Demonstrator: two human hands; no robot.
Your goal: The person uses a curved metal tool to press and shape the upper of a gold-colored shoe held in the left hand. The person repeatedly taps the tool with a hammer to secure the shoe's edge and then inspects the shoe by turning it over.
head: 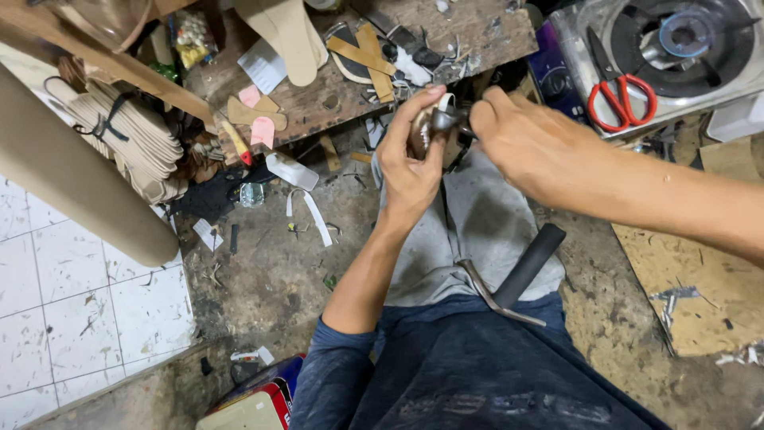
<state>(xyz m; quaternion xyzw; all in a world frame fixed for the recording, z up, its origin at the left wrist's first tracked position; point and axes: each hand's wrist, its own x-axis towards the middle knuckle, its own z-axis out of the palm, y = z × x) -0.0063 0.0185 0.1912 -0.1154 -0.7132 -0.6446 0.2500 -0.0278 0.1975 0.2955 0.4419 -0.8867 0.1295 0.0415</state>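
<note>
A dark blue shirt [477, 382] fills the foreground, and across the grey lap [469, 231] a black-handled tool [521, 271] is laid. Above the lap, a small brown shoe piece [426, 131] is clasped in the left hand [410, 163], fingers curled around it. The right hand [529, 143] is closed on a dark metal tool [447, 119] pressed to that piece (what kind cannot be told). Red-handled scissors [621, 99] are seen on the gas stove [716, 72], beside the bench [461, 36].

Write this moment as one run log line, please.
left hand: grips small brown workpiece | right hand: holds dark metal tool on it | lap: black-handled tool | stove: red scissors
</note>
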